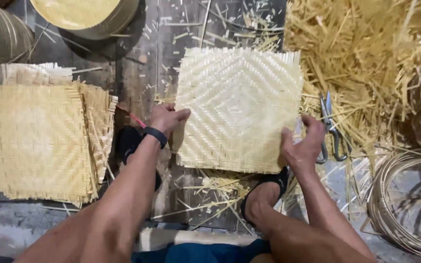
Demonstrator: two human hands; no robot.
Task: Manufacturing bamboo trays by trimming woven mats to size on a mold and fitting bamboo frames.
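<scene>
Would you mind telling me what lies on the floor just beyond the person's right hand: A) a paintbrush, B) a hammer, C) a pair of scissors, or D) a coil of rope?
C: a pair of scissors with metal blades lies among the bamboo strips, just past the right hand, which grips the edge of the woven mat.

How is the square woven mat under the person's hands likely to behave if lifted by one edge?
The woven mat probably flexes rather than staying rigid, being thin interlaced strips. It looks light for its size. Its loose strip ends at the edges may fray or snag; the left hand and right hand hold opposite sides.
</scene>
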